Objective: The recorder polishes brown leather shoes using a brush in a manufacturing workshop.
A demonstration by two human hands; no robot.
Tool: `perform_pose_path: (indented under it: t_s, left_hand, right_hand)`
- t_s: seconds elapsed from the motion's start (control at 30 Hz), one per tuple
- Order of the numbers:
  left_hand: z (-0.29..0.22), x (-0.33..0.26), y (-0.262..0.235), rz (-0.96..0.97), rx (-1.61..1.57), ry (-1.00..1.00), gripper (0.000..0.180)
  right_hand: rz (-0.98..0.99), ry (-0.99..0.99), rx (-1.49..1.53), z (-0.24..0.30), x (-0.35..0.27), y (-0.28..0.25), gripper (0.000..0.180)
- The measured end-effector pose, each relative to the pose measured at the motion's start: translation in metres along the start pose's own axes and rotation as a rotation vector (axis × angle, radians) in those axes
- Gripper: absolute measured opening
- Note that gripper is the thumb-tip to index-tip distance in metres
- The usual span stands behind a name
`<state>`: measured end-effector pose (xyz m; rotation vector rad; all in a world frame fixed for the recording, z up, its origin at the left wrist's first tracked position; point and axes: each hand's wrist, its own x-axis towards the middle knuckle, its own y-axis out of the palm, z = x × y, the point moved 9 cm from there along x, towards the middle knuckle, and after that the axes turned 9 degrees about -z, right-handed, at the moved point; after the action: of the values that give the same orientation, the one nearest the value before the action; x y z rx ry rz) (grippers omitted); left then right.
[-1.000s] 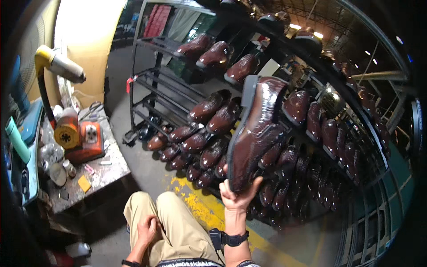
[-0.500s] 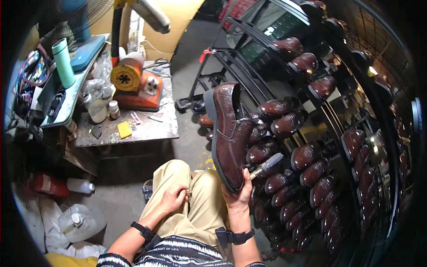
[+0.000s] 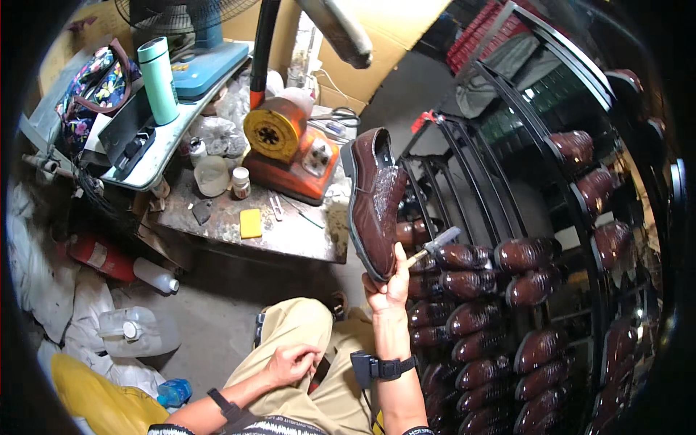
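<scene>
My right hand (image 3: 389, 288) is raised, gripping a glossy dark brown leather slip-on shoe (image 3: 373, 210) by its toe end, with the heel pointing up and away. A small brush (image 3: 441, 241) with a light handle and grey head sticks out to the right from the same hand, beside the thumb. My left hand (image 3: 293, 364) rests on my lap over the khaki trousers, its fingers curled in; nothing shows in it. The palm and fingertips there are partly hidden.
Racks of glossy brown shoes (image 3: 540, 348) fill the right side. Ahead to the left is a worn workbench (image 3: 290, 235) with an orange-and-yellow machine (image 3: 293, 156), jars and a yellow block (image 3: 251, 223). A plastic jug (image 3: 138, 333) and a red cylinder (image 3: 101, 257) lie at left.
The view has swung right to left, so the bench sits nearer the middle. My right hand still holds shoe and brush; the shoe is slightly turned. My left hand stays on my lap.
</scene>
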<state>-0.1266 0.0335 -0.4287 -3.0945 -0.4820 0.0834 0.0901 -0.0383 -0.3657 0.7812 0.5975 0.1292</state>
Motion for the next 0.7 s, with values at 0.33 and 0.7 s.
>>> perform_pose_path:
  t_s: [0.33,0.7]
  left_hand:
    - [0.005,0.002,-0.014,-0.028,0.015,0.055,0.012]
    - [0.01,0.004,-0.009,0.023,-0.035,0.019,0.015]
  right_hand:
    - [0.134,-0.01,0.011,0.011,0.106,0.085,0.035]
    - [0.208,-0.059,0.037,0.03,0.129,0.139,0.038]
